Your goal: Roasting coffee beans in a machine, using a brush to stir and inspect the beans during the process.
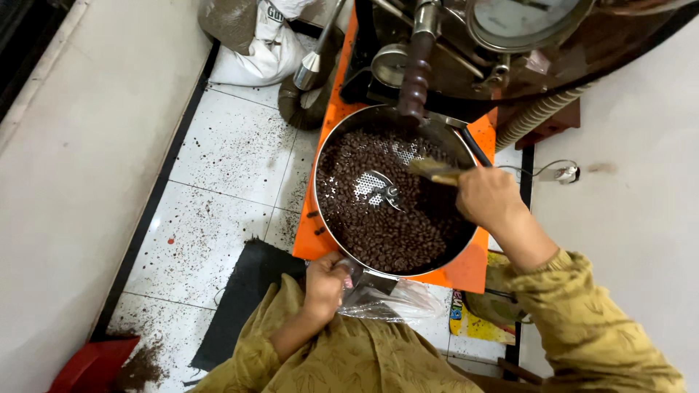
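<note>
Gripping bristly brush [435, 172] over glossy beans [386, 233]

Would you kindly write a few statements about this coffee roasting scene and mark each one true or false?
1. The round metal tray holds dark roasted beans. True.
2. The right hand holds a brush over the tray. True.
3. The left hand rests on the white floor tiles. False: it is at the tray's near edge, gripping something there above a clear plastic bag.
4. The tray sits on a blue base. False: the base is orange.
5. Spilled beans and husks lie scattered on the tiled floor. True.
</note>
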